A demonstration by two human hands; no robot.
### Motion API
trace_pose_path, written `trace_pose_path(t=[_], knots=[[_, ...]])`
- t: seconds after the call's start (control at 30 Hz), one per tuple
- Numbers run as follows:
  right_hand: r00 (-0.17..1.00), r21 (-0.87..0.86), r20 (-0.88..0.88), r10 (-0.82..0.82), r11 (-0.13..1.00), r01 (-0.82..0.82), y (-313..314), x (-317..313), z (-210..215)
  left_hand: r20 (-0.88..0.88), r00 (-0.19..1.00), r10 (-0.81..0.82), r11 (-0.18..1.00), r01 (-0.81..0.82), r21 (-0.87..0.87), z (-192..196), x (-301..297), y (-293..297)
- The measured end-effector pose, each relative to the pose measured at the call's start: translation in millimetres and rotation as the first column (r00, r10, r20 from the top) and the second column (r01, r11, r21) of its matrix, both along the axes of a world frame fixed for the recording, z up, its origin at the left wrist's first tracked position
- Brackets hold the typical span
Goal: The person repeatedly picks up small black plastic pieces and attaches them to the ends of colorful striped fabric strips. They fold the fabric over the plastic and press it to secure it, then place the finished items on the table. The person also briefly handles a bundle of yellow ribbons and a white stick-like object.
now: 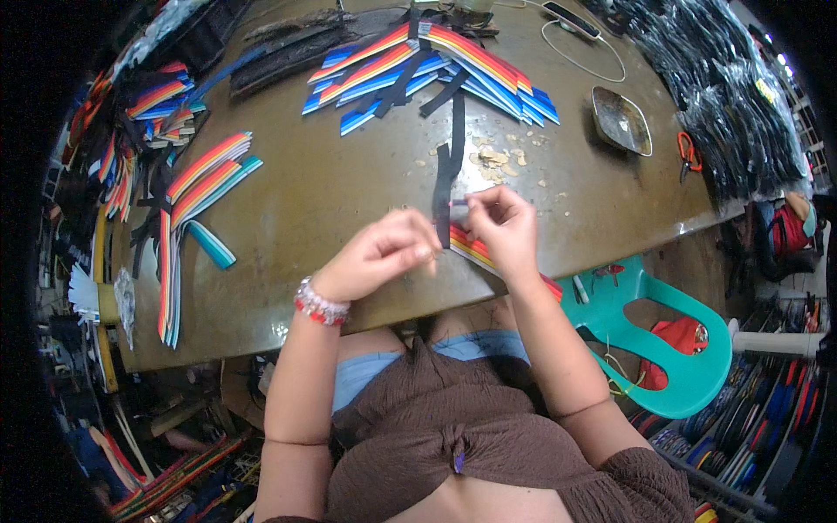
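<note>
"Where is the black strap, and what are the hands doing?"

"On my feed, the black strap (443, 187) lies on the counter (331, 183), between the two hands; its long axis runs fore and aft, its near end meeting the striped strips (473, 247); the left hand (379, 254) looks nearer its edge, loosely curled and blurred, so I cannot tell whether it grips anything; the right hand (507, 228) appears to pinch a small dark sliver (459, 202) pointing toward the strap."

"And the materials?"

"I make out matte, webbing-like strap; smooth, slim bands of red, orange and yellow, slanting beneath the right hand; thin tan flakes (494, 159) beyond, scattered over the counter's brown sheen."
</note>
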State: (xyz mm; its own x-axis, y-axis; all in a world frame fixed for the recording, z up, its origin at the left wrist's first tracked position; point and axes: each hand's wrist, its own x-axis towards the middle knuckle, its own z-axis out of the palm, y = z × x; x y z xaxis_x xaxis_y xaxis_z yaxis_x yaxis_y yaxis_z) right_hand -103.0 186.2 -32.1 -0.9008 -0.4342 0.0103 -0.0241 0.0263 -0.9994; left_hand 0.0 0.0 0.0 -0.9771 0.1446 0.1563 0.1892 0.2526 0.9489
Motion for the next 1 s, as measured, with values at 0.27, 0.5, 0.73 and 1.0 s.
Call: trace_pose_path(t=[0.27,0.5,0.73,1.0], knots=[[0.964,-0.291,0.265,-0.001,0.953,0.080,14,-2,19,-0.376,0.921,0.097,0.701,-0.332,-0.631,-12,-5,37],[0.919,0.195,-0.393,-0.020,0.975,0.105,17,29,8,-0.210,0.930,0.300,0.875,-0.356,-0.327,-17,0,25],[0.979,0.162,-0.153,-0.133,0.974,0.158,12,23,-1,-0.422,0.881,0.212,0.708,-0.437,-0.555,-21,7,37],[0.496,-0.371,-0.465,-0.733,0.670,0.643,127,-126,51,-0.294,0.953,-0.078,0.744,-0.140,-0.653,0,-18,42]])
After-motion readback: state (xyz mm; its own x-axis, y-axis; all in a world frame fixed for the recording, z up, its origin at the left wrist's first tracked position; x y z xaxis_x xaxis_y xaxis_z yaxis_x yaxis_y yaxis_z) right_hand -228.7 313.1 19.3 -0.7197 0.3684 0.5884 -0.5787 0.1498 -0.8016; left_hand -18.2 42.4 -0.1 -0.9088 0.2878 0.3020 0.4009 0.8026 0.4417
